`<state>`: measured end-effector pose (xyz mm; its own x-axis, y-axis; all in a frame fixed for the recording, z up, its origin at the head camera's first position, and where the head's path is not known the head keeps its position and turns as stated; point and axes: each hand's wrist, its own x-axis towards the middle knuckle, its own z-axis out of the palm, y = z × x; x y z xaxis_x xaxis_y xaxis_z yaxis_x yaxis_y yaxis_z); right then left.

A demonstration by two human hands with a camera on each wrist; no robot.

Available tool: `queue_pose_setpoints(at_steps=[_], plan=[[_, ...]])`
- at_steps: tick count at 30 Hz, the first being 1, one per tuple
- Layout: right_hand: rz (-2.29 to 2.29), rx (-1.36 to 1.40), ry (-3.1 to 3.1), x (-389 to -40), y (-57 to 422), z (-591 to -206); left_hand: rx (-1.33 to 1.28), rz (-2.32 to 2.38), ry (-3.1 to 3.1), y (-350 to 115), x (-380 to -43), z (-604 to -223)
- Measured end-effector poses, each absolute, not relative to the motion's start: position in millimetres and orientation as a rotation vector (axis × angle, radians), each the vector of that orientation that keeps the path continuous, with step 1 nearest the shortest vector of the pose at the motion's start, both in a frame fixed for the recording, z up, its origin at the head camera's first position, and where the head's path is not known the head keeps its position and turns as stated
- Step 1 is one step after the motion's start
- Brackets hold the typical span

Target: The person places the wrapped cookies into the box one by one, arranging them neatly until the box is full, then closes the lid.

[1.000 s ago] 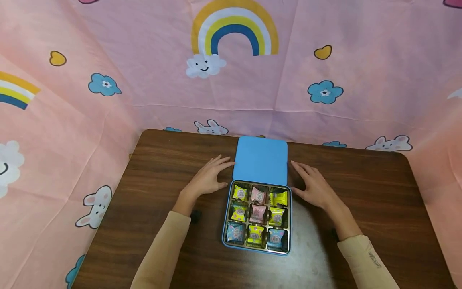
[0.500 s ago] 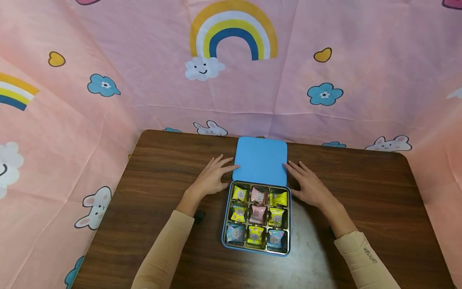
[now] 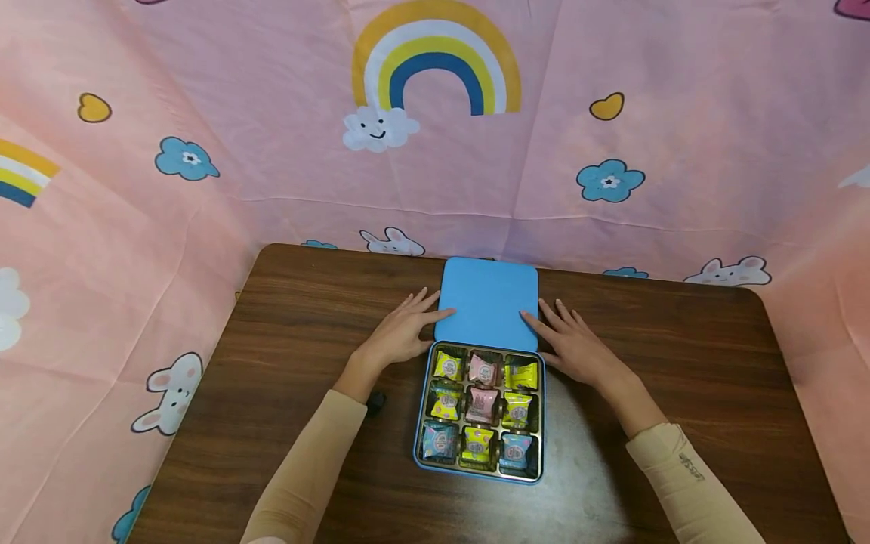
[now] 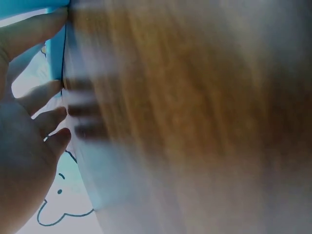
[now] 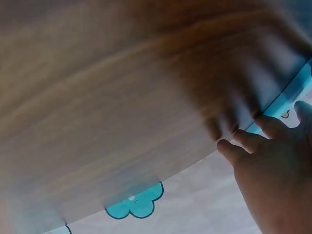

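Note:
A blue tin [image 3: 416, 423] stands on the table with its flat blue lid [image 3: 487, 302] folded back behind it. Wrapped candies sit in its compartments: yellow ones [image 3: 478, 444], pink ones [image 3: 482, 406] and blue ones [image 3: 439, 440]. My left hand [image 3: 397, 332] is at the lid's left side, index fingertip over the lid and thumb by the tin's back corner. On the opposite side, my right hand [image 3: 578, 347] has its index finger reaching over the lid and its thumb near the tin's right corner. Fingers of both hands are spread and fairly straight.
The dark wooden table [image 3: 680, 363] has its back edge just behind the lid. A pink cloth [image 3: 462, 174] with rainbows, clouds and rabbits hangs behind and at both sides. A small black object [image 3: 375, 403] shows beside my left wrist.
Both hands have moved inward, from beside the lid to having their index fingers over its edges. The tin and candies stay put; the view has shifted slightly.

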<state>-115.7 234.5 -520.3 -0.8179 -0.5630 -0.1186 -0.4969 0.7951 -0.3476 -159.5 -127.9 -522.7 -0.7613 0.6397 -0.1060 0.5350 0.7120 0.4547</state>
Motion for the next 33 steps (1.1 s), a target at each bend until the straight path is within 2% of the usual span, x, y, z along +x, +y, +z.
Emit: queue_pose_setpoints(at_steps=[23,33], plan=[[-0.457,-0.920,2.802,-110.3,231.8,-530.5,0.973,0.632,2.619,-132.1,-161.2,-524.5],[-0.588,-0.873,2.777,-112.7,234.5,-513.2,0.935,0.824,2.580,-138.1,-160.8,-517.5]])
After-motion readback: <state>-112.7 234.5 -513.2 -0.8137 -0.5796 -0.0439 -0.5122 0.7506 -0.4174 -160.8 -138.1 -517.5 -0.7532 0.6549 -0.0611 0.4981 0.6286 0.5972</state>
